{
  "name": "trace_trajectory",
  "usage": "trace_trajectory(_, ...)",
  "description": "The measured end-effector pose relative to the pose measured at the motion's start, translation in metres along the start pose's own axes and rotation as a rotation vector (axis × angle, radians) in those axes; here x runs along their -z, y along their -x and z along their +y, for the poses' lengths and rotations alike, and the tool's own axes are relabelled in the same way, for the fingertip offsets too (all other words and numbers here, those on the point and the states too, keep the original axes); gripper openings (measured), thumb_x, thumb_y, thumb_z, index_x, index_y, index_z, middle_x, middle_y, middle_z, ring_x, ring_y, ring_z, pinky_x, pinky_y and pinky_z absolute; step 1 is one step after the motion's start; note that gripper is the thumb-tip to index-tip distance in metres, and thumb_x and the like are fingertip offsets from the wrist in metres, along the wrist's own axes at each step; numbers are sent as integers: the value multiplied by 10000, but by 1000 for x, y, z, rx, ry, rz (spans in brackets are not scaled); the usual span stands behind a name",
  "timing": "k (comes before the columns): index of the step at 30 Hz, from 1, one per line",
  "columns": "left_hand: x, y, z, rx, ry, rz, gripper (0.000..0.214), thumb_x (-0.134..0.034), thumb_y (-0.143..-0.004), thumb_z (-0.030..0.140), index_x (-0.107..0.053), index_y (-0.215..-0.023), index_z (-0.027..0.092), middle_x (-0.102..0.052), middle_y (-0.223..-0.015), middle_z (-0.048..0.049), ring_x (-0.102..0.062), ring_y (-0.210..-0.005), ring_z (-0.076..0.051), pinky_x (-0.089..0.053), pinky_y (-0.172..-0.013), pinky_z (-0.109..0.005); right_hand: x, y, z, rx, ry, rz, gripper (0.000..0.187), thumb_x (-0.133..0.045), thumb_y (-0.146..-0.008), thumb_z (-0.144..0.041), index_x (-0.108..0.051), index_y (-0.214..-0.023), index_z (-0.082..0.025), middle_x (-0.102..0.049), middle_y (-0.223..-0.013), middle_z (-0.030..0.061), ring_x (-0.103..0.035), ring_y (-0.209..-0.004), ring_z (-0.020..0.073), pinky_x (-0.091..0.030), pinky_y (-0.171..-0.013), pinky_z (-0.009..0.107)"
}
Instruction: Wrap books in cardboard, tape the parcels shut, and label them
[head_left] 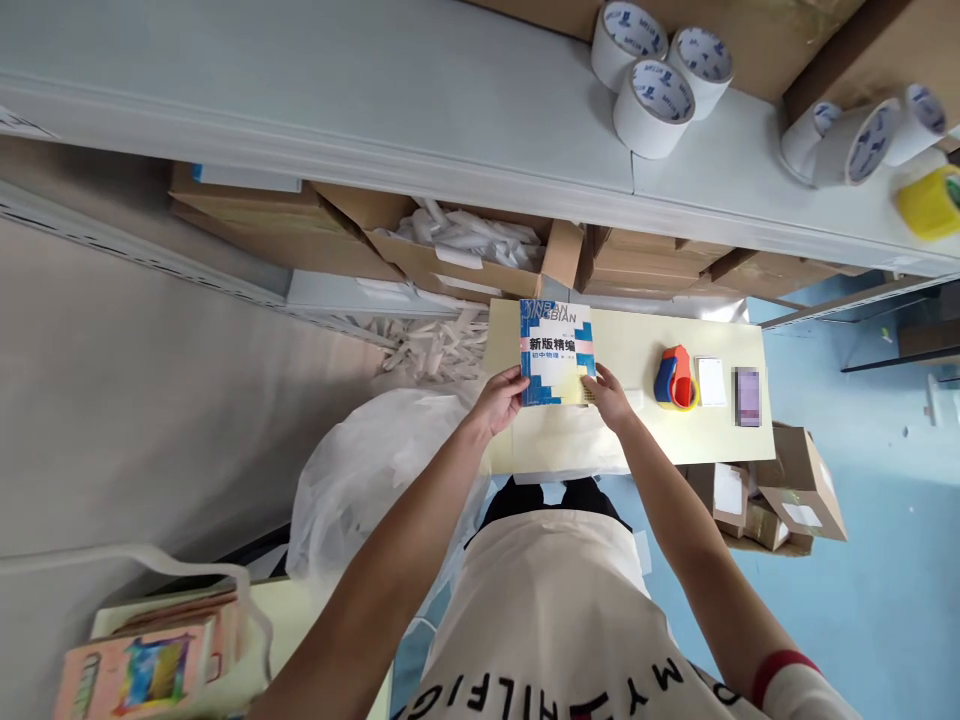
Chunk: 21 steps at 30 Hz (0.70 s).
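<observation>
Between my two hands is a blue and white book (556, 352), its front cover facing me, with Chinese lettering across it. My left hand (501, 400) grips the book's lower left edge, thumb on the cover side. At the lower right corner my right hand (608, 396) pinches it the same way. The fingers behind the book are hidden. Below the book lies the pale yellow table (559, 440). To the right of my hands a red and blue tape dispenser (676, 380) sits on the table, beside a white card-like stack (711, 382).
A grey shelf (450, 110) crosses above the table, carrying tape rolls (654, 108). Under it, an open carton (465, 270) holds white packing material. A large clear plastic bag (375, 470) is at left, and stacked books (142, 660) lie lower left. Cartons (802, 480) stand right.
</observation>
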<state>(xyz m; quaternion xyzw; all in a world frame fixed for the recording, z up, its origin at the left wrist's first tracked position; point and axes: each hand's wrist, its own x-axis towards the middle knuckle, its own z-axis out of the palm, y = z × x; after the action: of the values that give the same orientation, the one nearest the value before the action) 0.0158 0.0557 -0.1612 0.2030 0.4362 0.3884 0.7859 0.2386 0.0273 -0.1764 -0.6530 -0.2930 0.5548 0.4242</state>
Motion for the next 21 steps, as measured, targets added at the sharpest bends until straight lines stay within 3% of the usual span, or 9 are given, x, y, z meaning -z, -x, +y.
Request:
trace_trajectory(3,-21,11,-8,-2,17,-81,371,-767,-675,244,-704,-1029,149,-749,-978,-82,-705,-897,-220,-571,-853,-381,21,20,-13,-82,-56,-57,618,-798,-641,-460,-606,-1187,-243,-721,-1053,70,-681,-985,257,-565,-823,419)
trace_trajectory(6,-41,17,-21,-14,-12,-134,427,-797,-651,301,-706,-1041,154,-738,-1000,-87,-698,-875,-217,-578,-813,-367,46,38,-27,-12,-157,-197,520,-759,-677,-473,-630,-1124,-240,-732,-1005,55,-690,-950,259,-565,-808,425)
trace_trajectory(9,-58,18,-46,-32,-161,-90,448,-785,-642,309,-702,-1056,161,-710,-993,-69,-684,-804,-179,-574,-742,-321,75,50,-27,93,-158,-172,390,-730,-692,-433,-640,-1025,-250,-725,-943,18,-683,-895,221,-545,-835,404)
trace_trajectory(14,-82,16,-112,-147,-664,99,501,-696,-669,219,-659,-1167,175,-648,-859,4,-606,-612,-97,-529,-622,-245,125,61,12,129,113,-12,347,-659,-653,-392,-610,-956,-231,-688,-886,-2,-635,-850,183,-513,-847,373)
trace_trajectory(17,-91,19,-147,-145,-793,160,461,-678,-652,137,-673,-1112,165,-626,-750,33,-583,-588,-98,-522,-641,-243,146,65,45,98,227,30,302,-602,-654,-382,-584,-907,-217,-661,-811,-7,-605,-782,182,-513,-794,370)
trace_trajectory(21,-100,26,-178,-119,-957,231,463,-638,-678,52,-665,-1122,180,-662,-746,22,-613,-680,-128,-527,-732,-261,160,66,79,48,292,43,219,-576,-664,-309,-559,-860,-214,-639,-778,8,-593,-768,201,-507,-768,382)
